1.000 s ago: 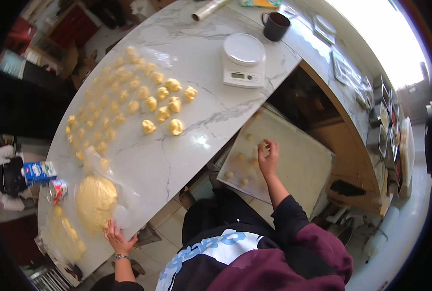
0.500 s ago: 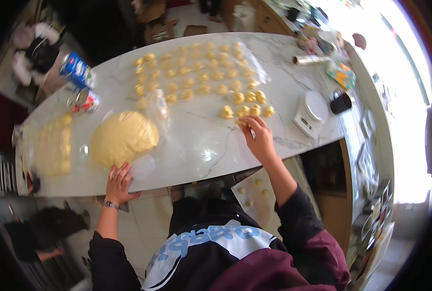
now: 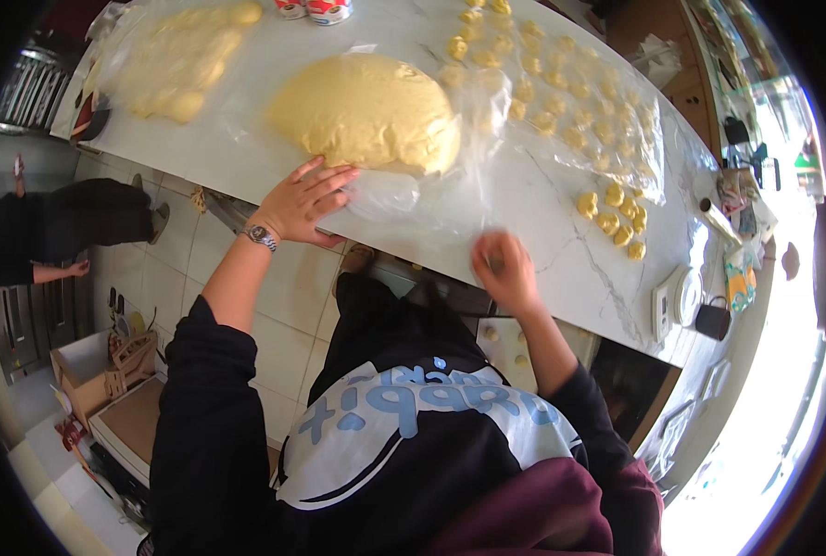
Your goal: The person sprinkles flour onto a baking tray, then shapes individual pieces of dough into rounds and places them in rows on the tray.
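A large smooth mound of yellow dough (image 3: 366,111) rests on the table, with clear plastic film (image 3: 482,111) bunched along its right and near sides. My left hand (image 3: 309,199) has its fingers spread against the mound's near edge, the thumb down by the table rim. My right hand (image 3: 508,269) hovers at the table's near edge, right of the mound. Its fingers curl inward but are smeared by motion, so whether they hold anything is hidden. Several small uncovered dough pieces (image 3: 607,223) lie farther right. Behind these, rows of dough pieces (image 3: 575,139) sit under plastic film.
More dough pieces (image 3: 181,65) lie under film at the far left. Cans (image 3: 329,9) stand at the back. On the right are a white kitchen scale (image 3: 686,295), a dark mug (image 3: 712,318) and a film roll (image 3: 720,221). Another person (image 3: 79,222) is at left.
The view has swung left and closer to the mound. My right hand has left the small dough pieces and come back toward the mound. My left hand stays at the mound's near edge.
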Available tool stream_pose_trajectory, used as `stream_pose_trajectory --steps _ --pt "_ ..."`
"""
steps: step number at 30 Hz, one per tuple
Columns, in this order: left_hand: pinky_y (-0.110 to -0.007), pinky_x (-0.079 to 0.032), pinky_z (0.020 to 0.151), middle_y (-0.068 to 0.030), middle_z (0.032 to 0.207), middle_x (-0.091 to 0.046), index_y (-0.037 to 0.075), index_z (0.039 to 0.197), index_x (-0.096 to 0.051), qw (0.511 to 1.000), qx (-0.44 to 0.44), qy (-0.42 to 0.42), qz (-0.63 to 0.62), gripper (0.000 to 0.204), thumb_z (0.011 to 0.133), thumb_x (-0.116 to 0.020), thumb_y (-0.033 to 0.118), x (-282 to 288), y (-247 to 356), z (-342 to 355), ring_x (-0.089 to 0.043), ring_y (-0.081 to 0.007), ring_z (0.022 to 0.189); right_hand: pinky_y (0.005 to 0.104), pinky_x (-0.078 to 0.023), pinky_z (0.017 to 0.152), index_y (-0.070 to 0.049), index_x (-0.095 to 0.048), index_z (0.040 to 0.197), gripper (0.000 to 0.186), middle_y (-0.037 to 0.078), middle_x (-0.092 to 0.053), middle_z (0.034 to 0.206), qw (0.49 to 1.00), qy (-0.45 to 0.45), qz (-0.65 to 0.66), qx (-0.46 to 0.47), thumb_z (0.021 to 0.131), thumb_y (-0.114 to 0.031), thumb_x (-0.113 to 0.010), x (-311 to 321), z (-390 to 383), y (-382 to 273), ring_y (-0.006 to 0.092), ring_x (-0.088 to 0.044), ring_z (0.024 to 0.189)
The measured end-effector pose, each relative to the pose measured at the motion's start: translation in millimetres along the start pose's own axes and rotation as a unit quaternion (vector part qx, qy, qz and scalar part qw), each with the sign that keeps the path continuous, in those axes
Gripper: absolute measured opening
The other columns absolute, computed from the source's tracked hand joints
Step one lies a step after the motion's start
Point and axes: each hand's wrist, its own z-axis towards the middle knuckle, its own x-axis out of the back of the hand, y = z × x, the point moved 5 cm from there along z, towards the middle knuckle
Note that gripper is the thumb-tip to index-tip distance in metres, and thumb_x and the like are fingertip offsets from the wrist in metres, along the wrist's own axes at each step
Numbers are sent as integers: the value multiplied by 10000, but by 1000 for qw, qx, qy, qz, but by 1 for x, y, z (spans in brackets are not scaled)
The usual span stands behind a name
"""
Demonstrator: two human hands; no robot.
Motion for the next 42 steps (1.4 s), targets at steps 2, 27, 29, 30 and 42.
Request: stream_pose_trajectory --steps 2,27,29,30,42 --pt "-445 -281 1093 -24 1411 -402 180 1149 -505 1000 -5 4 -4 717 575 -777 514 1 0 1 -394 -180 1295 364 -474 725 -93 -524 741 247 68 -599 795 999 2 50 20 620 86 -643 22 -28 23 255 -609 860" --pt "-406 -245 1102 -30 1414 -417 156 1156 -520 1000 -1 27 -14 666 656 -721 548 8 -2 0 -413 -148 1282 344 -451 691 -42 -444 830 180 99 -512 745 994 102 -1 -27 772 52 -586 27 3 34 257 -542 741" --pt "-406 -247 1101 -28 1411 -420 158 1158 -521 1000 4 25 -18 661 661 -720 546 6 1 -5 -413 -153 1282 343 -448 682 -44 -443 832 181 94 -514 760 988 124 -87 -15 765 64 -572 53 16 58 256 -514 722" --pt "-407 -248 1101 -27 1409 -420 159 1163 -518 1000 3 22 -21 667 658 -723 544 4 3 -3 -412 -155 1284 350 -448 681 -45 -455 843 169 96 -521 770 978 144 -151 -5 767 61 -563 54 33 51 260 -513 722" --pt "-434 -292 1093 -25 1390 -430 154 1135 -526 1000 10 9 -4 686 594 -778 492 9 2 5 -415 -164 1284 389 -453 667 -47 -455 817 183 117 -533 797 974 162 -160 -2 718 19 -594 64 34 49 311 -551 738"
